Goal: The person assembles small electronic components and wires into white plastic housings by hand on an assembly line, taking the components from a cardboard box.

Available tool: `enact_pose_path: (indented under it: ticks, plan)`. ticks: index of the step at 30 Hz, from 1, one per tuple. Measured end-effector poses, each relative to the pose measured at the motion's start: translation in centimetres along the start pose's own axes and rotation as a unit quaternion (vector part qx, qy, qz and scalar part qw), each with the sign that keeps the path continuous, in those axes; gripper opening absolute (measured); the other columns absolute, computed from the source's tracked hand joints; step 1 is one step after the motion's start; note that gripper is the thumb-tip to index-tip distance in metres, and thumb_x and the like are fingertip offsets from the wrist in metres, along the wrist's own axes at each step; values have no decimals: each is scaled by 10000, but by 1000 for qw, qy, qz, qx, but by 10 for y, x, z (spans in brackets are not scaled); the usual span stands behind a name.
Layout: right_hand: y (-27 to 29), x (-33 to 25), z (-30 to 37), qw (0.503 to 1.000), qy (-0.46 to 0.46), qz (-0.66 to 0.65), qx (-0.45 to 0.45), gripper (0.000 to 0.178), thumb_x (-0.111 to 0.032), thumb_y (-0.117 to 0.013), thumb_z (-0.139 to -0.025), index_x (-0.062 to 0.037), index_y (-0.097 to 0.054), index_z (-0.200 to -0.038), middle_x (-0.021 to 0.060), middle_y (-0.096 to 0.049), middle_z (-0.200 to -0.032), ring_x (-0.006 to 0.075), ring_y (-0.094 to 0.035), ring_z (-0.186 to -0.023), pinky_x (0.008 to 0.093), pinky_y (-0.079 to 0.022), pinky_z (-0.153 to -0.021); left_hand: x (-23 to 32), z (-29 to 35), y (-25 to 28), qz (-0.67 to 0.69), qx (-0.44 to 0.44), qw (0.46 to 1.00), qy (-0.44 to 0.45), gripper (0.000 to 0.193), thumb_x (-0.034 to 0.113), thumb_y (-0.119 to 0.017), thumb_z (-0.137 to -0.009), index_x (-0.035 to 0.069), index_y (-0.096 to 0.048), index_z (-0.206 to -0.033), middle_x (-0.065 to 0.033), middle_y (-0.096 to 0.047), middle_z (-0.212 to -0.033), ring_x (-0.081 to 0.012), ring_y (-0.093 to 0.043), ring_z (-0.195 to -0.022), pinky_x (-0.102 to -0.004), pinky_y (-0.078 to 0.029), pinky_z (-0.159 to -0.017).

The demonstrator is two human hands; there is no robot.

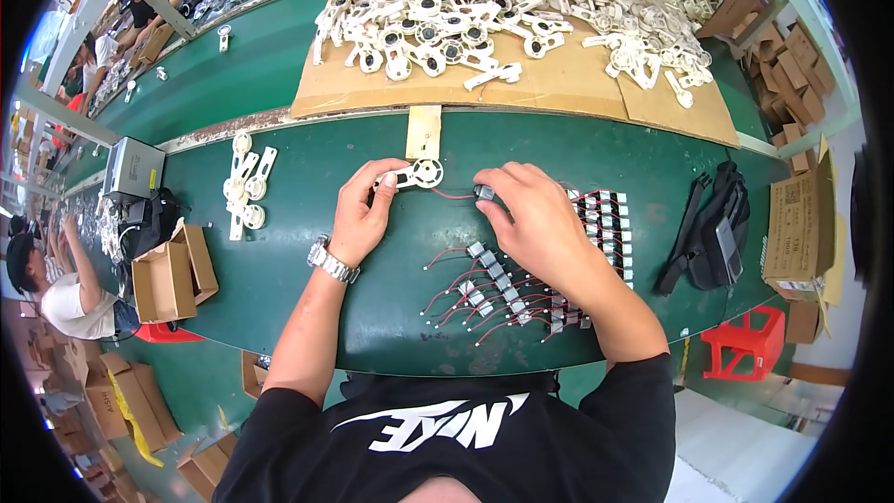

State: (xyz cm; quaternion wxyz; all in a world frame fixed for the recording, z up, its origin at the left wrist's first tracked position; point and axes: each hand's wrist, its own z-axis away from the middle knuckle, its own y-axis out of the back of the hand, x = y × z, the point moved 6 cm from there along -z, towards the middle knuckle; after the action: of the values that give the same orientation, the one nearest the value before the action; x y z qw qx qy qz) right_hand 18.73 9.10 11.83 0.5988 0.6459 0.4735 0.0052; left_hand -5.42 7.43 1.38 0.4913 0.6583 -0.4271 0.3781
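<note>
My left hand (361, 214), with a metal watch on its wrist, grips a white plastic housing (426, 173) by its narrow end; its ring-shaped end points right. Between the thumb and fingers of my right hand (538, 219) is a small grey block with a red wire (483, 193), and the wire runs toward the housing. Below and beside that hand, rows of similar wired blocks (503, 284) lie on the green table, partly covered by my right forearm. A flat wooden strip (424, 130) sits just beyond the housing.
Cardboard sheeting (549, 98) at the back bears a large heap of white housings (438, 19). Several more housings (247, 188) lie at left. A black bag (715, 233) rests at right, near a carton (797, 224). An open cardboard box (172, 270) and other people are at far left.
</note>
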Motion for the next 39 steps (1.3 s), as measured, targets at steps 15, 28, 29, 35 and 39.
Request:
enact_pose_path:
  ticks: [15, 28, 29, 35, 39]
  plan:
    - [-26, 17, -4, 1000, -15, -10, -5, 251, -72, -740, -923, -8, -689, -1161, 163, -692, -985, 391, -667, -962, 475, -552, -842, 32, 1, -5, -59, -50, 995, -60, 180, 107, -613, -1065, 22, -735, -1165, -122, -734, -1013, -234, -697, -901, -346, -541, -813]
    - [-39, 3, -2, 997, 57, -9, 59, 307, 24, -718, -868, 8, -668, -1170, 142, -622, -1028, 350, -598, -970, 463, -547, -826, 38, 23, -29, -93, 8, 995, -45, 522, 123, -774, -979, 38, -500, -1414, -78, -751, -884, -134, -625, -565, -301, -481, -525]
    - [-40, 3, -2, 996, 60, -14, 61, 304, 32, -711, -865, 10, -666, -1165, 142, -624, -1029, 351, -599, -974, 460, -550, -824, 36, 23, -29, -92, 9, 995, -46, 522, 123, -774, -979, 38, -500, -1414, -78, -751, -884, -134, -625, -565, -301, -481, -525]
    - [-42, 2, -4, 994, 85, -3, 66, 314, 59, -695, -828, -9, -675, -1134, 132, -623, -1044, 350, -601, -989, 455, -563, -821, 27, 22, -30, 5, 11, 999, -35, 479, 98, -722, -1020, 29, -478, -1426, -67, -741, -902, -92, -666, -714, -270, -513, -615]
    - [-39, 10, -5, 996, 59, -2, 66, 296, 68, -697, -809, -35, -691, -1087, 112, -609, -1058, 339, -606, -1007, 451, -568, -818, 22, 21, -30, 72, 5, 997, -23, 458, 83, -700, -1029, 28, -479, -1425, -84, -741, -920, -115, -699, -821, -275, -548, -722]
